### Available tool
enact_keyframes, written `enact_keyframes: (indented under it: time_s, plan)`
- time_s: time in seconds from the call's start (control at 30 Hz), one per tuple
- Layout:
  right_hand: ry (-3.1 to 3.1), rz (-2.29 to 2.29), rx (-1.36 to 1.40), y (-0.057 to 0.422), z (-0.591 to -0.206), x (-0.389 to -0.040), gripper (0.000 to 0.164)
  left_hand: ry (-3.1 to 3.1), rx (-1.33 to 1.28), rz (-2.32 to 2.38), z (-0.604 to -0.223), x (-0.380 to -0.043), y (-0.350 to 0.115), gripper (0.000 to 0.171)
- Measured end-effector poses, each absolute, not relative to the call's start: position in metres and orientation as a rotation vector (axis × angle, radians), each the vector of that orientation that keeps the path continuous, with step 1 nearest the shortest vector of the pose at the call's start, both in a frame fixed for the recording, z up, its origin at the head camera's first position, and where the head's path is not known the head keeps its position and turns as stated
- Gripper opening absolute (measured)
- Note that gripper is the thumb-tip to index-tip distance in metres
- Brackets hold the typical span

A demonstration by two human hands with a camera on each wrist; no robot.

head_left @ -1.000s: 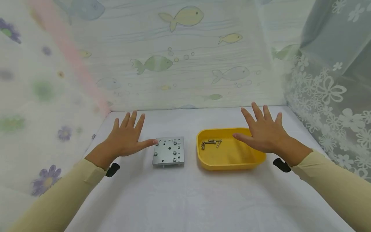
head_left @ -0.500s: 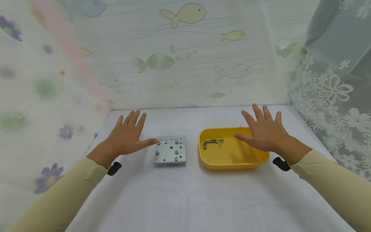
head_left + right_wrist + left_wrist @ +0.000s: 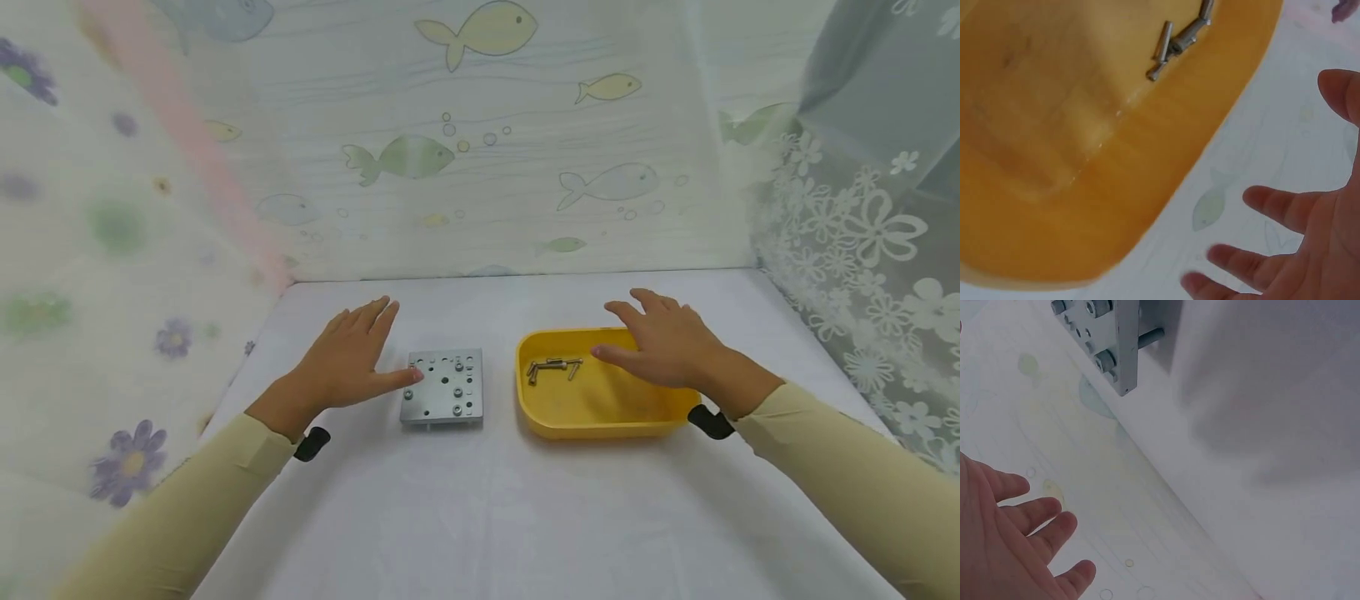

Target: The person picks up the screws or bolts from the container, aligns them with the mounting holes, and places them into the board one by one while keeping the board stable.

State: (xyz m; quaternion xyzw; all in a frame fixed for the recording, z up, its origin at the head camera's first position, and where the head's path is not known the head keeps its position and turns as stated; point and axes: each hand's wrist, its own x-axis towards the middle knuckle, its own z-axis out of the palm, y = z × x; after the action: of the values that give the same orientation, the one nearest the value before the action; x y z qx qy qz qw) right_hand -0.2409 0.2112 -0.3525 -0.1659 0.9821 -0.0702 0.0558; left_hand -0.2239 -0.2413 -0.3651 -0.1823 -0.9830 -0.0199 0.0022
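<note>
A silver metal plate (image 3: 445,386) with holes lies on the table, several socket-head screws standing in it; in the left wrist view a screw shank (image 3: 1151,337) sticks out of its underside. My left hand (image 3: 341,362) hovers at the plate's left, fingers spread and holding nothing, the thumb tip overlapping the plate's edge in the head view. To the right, a yellow tray (image 3: 600,430) holds several loose screws (image 3: 553,365) near its left end. Over the tray's right part hangs my right hand (image 3: 663,346), its fingers apart and slightly bent, with nothing in them.
A white cloth covers the table (image 3: 480,517). Behind it stands a curtain (image 3: 480,208) printed with fish. Flowered fabric (image 3: 120,333) closes the left side, and a lace curtain (image 3: 877,250) hangs on the right.
Both hands have moved inward, the left to the right and the right slightly to the left. Their fingers have lowered and bent a little. The plate and tray stay in place on the table.
</note>
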Motion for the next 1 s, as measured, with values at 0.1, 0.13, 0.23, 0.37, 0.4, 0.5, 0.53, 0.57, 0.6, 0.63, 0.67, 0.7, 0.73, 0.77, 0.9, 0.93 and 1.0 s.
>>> enact_keyframes:
  time_s: [0.1, 0.13, 0.23, 0.37, 0.4, 0.5, 0.53, 0.57, 0.6, 0.63, 0.67, 0.7, 0.73, 0.77, 0.9, 0.93, 1.0]
  plan:
    - [2.932, -0.276, -0.534, 0.21, -0.353, -0.245, 0.083, -3.089, -0.57, -0.113, -0.37, -0.224, -0.239, 0.127]
    - [2.915, -0.299, -0.539, 0.209, -0.354, -0.247, 0.079, -3.097, -0.563, -0.13, -0.371, -0.224, -0.238, 0.128]
    - [2.865, -0.369, -0.57, 0.208, -0.356, -0.253, 0.067, -3.127, -0.547, -0.19, -0.375, -0.224, -0.235, 0.129]
    - [2.793, -0.504, -0.59, 0.207, -0.361, -0.26, 0.052, -3.155, -0.541, -0.313, -0.38, -0.225, -0.234, 0.129]
    - [2.771, -0.54, -0.589, 0.207, -0.362, -0.262, 0.048, -3.157, -0.544, -0.35, -0.382, -0.226, -0.233, 0.13]
    - [2.713, -0.628, -0.566, 0.208, -0.365, -0.267, 0.041, -3.159, -0.544, -0.447, -0.387, -0.227, -0.233, 0.129]
    - [2.7, -0.65, -0.555, 0.209, -0.365, -0.268, 0.039, -3.157, -0.541, -0.489, -0.388, -0.227, -0.232, 0.127]
    - [2.691, -0.67, -0.547, 0.209, -0.366, -0.27, 0.038, -3.154, -0.538, -0.524, -0.39, -0.228, -0.232, 0.125]
    - [2.684, -0.686, -0.539, 0.209, -0.366, -0.271, 0.036, -3.149, -0.535, -0.559, -0.392, -0.228, -0.232, 0.122]
    - [2.68, -0.702, -0.536, 0.209, -0.367, -0.273, 0.035, -3.144, -0.524, -0.596, -0.394, -0.228, -0.232, 0.12]
    - [2.679, -0.713, -0.535, 0.209, -0.368, -0.274, 0.034, -3.138, -0.519, -0.636, -0.396, -0.228, -0.232, 0.117]
    - [2.677, -0.724, -0.539, 0.208, -0.369, -0.276, 0.033, -3.13, -0.511, -0.677, -0.397, -0.228, -0.232, 0.115]
    - [2.674, -0.735, -0.545, 0.208, -0.37, -0.277, 0.032, -3.123, -0.504, -0.717, -0.399, -0.228, -0.232, 0.114]
    - [2.672, -0.742, -0.553, 0.207, -0.372, -0.278, 0.031, -3.114, -0.505, -0.755, -0.401, -0.228, -0.232, 0.114]
    - [2.653, -0.763, -0.586, 0.204, -0.377, -0.282, 0.029, -3.084, -0.505, -0.883, -0.409, -0.228, -0.233, 0.117]
    - [2.651, -0.763, -0.594, 0.203, -0.378, -0.283, 0.028, -3.076, -0.51, -0.912, -0.411, -0.227, -0.233, 0.117]
    - [2.642, -0.767, -0.601, 0.201, -0.38, -0.284, 0.028, -3.058, -0.515, -0.97, -0.414, -0.227, -0.233, 0.116]
